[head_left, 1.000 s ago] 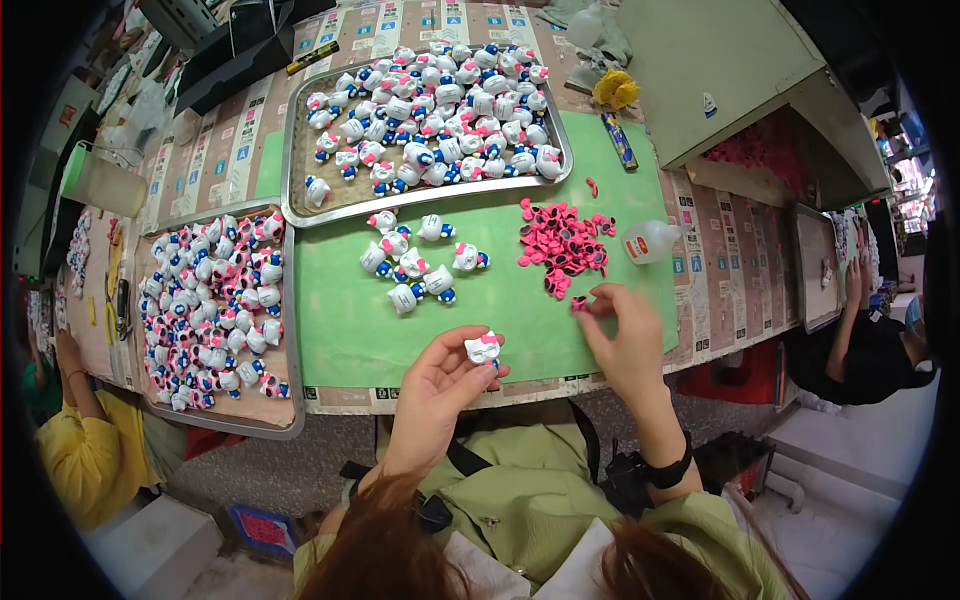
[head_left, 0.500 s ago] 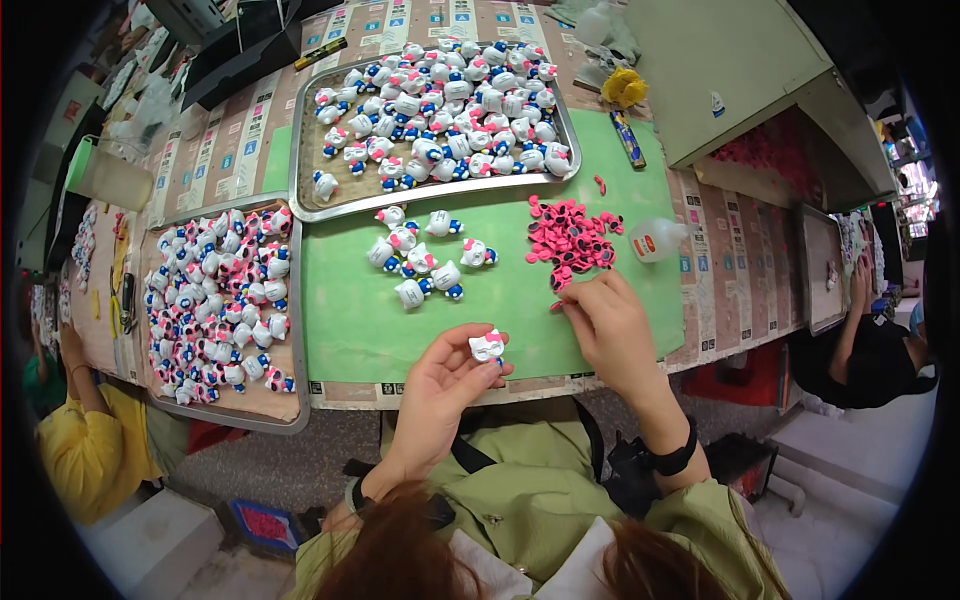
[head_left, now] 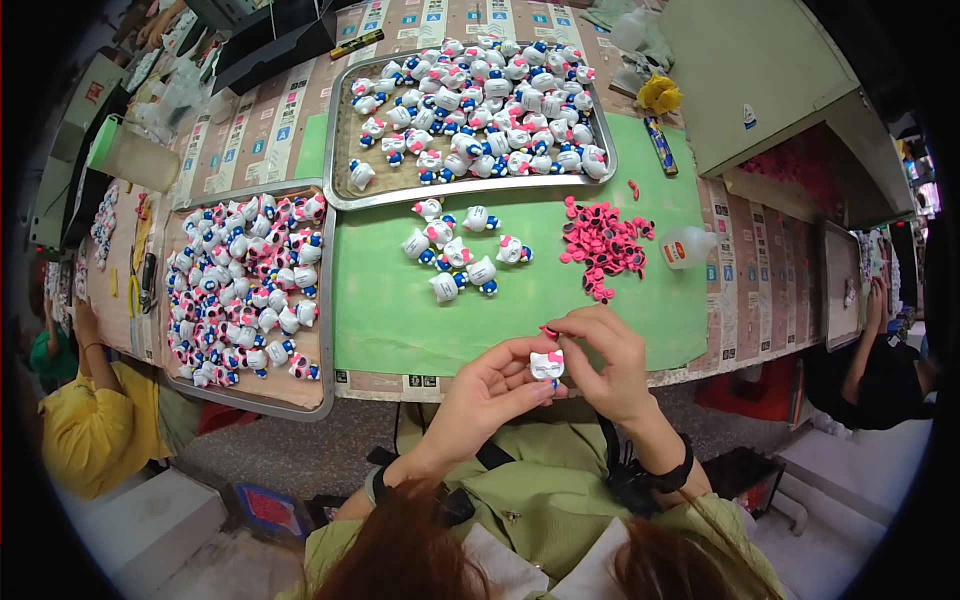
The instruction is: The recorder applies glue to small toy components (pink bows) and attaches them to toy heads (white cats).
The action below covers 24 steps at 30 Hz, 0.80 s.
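Note:
My left hand (head_left: 492, 392) is closed on a small white cat figurine (head_left: 546, 366) with a pink bow, its face turned up. Close beside it, my right hand (head_left: 612, 365) pinches a small pink glasses piece (head_left: 549, 332) just above the figurine's head; whether the two touch I cannot tell. Beyond my hands, a heap of pink glasses pieces (head_left: 604, 240) with dark lenses lies on the green mat (head_left: 400, 335). To its left, several loose cat figurines (head_left: 456, 251) with blue bodies rest on the mat.
A metal tray (head_left: 470, 190) full of figurines stands at the back; another tray (head_left: 325, 370) at left holds figurines wearing pink glasses. A clear bottle (head_left: 687, 247) stands right of the heap. Farther right is a grey cabinet (head_left: 765, 80). Other people sit at both sides.
My right hand has left the pink heap with a glasses piece and come to the figurine in my left hand. The whole view has shifted slightly.

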Tool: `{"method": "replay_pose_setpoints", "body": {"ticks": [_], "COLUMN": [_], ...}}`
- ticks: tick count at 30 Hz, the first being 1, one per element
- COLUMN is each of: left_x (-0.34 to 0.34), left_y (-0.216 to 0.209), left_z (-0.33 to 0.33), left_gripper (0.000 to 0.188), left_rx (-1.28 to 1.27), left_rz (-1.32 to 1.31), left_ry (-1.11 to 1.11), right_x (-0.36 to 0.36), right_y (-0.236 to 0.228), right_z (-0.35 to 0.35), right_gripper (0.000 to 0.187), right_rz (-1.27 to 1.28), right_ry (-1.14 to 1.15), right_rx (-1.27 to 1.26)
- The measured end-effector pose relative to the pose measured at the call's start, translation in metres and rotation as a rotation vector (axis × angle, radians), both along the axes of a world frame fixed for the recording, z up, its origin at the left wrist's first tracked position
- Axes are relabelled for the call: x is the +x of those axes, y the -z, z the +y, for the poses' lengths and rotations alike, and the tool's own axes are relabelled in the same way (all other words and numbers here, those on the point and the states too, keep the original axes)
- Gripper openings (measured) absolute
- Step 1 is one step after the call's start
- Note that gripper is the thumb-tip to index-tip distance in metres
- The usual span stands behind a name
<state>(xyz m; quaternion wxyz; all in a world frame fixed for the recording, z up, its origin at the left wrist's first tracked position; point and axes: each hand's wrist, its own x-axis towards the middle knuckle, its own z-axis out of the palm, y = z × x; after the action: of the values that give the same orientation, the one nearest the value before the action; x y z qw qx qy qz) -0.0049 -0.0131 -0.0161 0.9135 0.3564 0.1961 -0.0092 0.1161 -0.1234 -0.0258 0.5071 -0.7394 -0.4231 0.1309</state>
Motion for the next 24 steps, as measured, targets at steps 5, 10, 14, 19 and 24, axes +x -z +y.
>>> {"method": "replay_pose_setpoints", "body": {"ticks": [5,10,14,19,24], "left_x": [-0.003,-0.003,-0.001,0.002,0.001], "left_y": [-0.006,-0.002,0.003,-0.001,0.004], "left_z": [0.004,0.004,0.002,0.003,0.004], "left_gripper": [0.034,0.033,0.033,0.034,0.036], "left_rx": [0.002,0.006,0.007,0.016,0.033], "left_rz": [-0.023,-0.013,0.008,0.052,0.046], "left_ry": [0.126,0.13,0.055,-0.016,0.008], "right_x": [0.011,0.007,0.001,-0.007,-0.008], "right_y": [-0.01,-0.017,-0.013,-0.008,-0.018], "right_z": [-0.005,-0.006,-0.004,-0.009,-0.007], "right_gripper": [0.009,0.009,0.01,0.014,0.023], "right_rz": [0.123,0.219,0.2,0.184,-0.116], "right_ry": [-0.09,-0.059,0.009,0.084,-0.061], "right_rx": [-0.097,-0.144,-0.118,0.077,0.096]}}
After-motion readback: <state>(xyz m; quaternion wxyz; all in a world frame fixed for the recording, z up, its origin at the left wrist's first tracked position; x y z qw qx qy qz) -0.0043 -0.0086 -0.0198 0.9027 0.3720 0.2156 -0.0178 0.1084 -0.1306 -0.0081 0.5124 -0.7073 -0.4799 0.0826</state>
